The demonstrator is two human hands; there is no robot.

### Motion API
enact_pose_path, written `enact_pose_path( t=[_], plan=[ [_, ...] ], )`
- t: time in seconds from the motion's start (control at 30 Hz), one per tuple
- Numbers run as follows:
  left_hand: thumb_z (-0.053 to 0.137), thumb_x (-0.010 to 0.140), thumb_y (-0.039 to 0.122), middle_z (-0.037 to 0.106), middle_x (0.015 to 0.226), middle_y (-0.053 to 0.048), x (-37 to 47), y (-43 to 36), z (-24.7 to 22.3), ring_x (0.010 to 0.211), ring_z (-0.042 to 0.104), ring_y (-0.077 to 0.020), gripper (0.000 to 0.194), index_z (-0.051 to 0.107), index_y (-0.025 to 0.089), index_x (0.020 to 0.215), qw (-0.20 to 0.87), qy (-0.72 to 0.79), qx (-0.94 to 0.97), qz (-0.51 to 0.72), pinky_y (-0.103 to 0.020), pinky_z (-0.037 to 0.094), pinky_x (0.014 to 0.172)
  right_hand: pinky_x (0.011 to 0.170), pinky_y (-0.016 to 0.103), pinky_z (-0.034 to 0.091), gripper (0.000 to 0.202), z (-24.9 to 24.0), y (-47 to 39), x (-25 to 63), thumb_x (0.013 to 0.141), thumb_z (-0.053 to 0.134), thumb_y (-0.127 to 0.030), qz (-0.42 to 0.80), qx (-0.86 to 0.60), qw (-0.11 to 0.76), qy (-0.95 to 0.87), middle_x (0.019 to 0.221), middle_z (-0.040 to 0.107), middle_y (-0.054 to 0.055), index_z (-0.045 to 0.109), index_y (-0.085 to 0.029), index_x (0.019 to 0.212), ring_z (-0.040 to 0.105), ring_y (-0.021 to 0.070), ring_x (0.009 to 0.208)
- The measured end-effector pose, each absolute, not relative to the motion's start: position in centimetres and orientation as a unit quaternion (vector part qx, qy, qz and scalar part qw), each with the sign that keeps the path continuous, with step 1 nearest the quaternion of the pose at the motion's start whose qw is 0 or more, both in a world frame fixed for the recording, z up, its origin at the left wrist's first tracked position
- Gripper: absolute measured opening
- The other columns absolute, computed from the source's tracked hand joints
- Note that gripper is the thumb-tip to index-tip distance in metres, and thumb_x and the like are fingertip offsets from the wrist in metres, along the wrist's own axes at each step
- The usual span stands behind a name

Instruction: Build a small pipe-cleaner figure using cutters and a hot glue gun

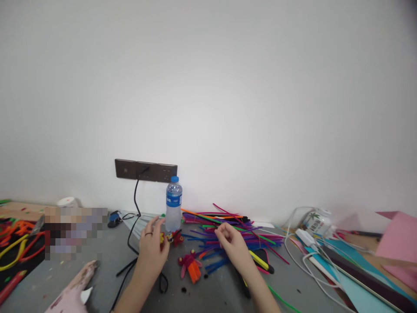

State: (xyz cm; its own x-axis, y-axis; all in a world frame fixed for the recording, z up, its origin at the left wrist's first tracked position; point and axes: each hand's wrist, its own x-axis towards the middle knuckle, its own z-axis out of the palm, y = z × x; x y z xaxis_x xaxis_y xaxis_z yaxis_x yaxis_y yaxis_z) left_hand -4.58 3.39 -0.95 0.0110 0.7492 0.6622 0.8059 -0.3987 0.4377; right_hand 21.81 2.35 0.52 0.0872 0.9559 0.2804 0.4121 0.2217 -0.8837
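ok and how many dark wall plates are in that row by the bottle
3, side by side: the left plate, the middle plate with the black cable plugged in, and the right plate, partly behind the blue bottle cap.

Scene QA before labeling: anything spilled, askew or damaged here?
Only mild untidiness: pipe cleaners fan out in a loose, criss-crossed heap, and dark specks dot the gray table near the orange-and-red figure. Water bottle stands upright; no spill or damage visible.
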Motion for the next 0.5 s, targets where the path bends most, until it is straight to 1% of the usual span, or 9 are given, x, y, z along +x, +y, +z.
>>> enact_pose_path(
  t=[0.1,0.2,0.3,0.37,0.43,0.47,0.5],
  plan=[
    [0.044,0.078,0.010,0.061,0.122,-0.017,-4.4,3.3,-1.3,0.108,0.057,-0.0333,0.038,0.062,0.018,0.111,0.043,-0.547,-0.720,-0.425,-0.053,0.048,0.088,0.049,0.024,0.028,0.027,0.7,2.3,21.4,0.082,0.054,-0.045,0.286,-0.551,0.487,-0.614,0.048,0.040,-0.008,0.047,-0.022,0.070,0.036,0.0124,0.045],
    [0.043,0.083,0.013,0.060,0.123,-0.015,-4.2,2.9,-0.7,0.111,0.056,-0.0311,0.034,0.061,0.020,0.111,0.037,-0.527,-0.721,-0.448,-0.052,0.046,0.093,0.049,0.024,0.028,0.028,0.9,2.1,21.0,0.083,0.052,-0.046,0.290,-0.540,0.493,-0.617,0.050,0.038,-0.008,0.047,-0.022,0.069,0.034,0.0121,0.047],
    [0.044,0.087,0.016,0.059,0.125,-0.014,-3.8,2.1,0.6,0.116,0.054,-0.0295,0.031,0.060,0.021,0.113,0.008,-0.497,-0.737,-0.459,-0.049,0.045,0.097,0.051,0.025,0.028,0.029,1.2,2.0,20.5,0.084,0.052,-0.046,0.284,-0.535,0.495,-0.623,0.052,0.036,-0.008,0.047,-0.021,0.069,0.034,0.0122,0.049],
    [0.044,0.087,0.016,0.060,0.123,-0.014,-3.3,1.2,2.0,0.115,0.055,-0.0281,0.030,0.059,0.020,0.113,-0.022,-0.476,-0.753,-0.454,-0.046,0.046,0.097,0.051,0.024,0.028,0.029,1.5,1.9,20.0,0.084,0.052,-0.045,0.281,-0.530,0.497,-0.627,0.054,0.034,-0.008,0.047,-0.021,0.069,0.034,0.0121,0.050],
    [0.042,0.088,0.016,0.064,0.116,-0.013,-2.7,-0.1,3.9,0.111,0.058,-0.0273,0.032,0.057,0.020,0.116,-0.055,-0.460,-0.766,-0.446,-0.044,0.047,0.095,0.050,0.024,0.027,0.029,1.7,1.7,19.0,0.086,0.051,-0.045,0.283,-0.520,0.506,-0.628,0.055,0.033,-0.008,0.046,-0.022,0.070,0.033,0.0120,0.049],
    [0.041,0.089,0.018,0.067,0.110,-0.012,-2.4,-0.9,5.1,0.106,0.061,-0.0267,0.032,0.058,0.021,0.116,-0.077,-0.454,-0.772,-0.438,-0.043,0.049,0.091,0.050,0.024,0.027,0.028,1.8,1.6,18.3,0.086,0.050,-0.045,0.286,-0.513,0.510,-0.629,0.055,0.034,-0.008,0.046,-0.022,0.071,0.034,0.0122,0.049],
    [0.040,0.090,0.020,0.069,0.100,-0.010,-2.2,-1.8,6.2,0.097,0.064,-0.0258,0.032,0.058,0.022,0.116,-0.101,-0.448,-0.779,-0.427,-0.040,0.051,0.085,0.050,0.024,0.028,0.028,1.8,1.3,17.2,0.087,0.049,-0.045,0.292,-0.504,0.510,-0.633,0.055,0.036,-0.007,0.047,-0.022,0.072,0.036,0.0126,0.050]
  ],
)
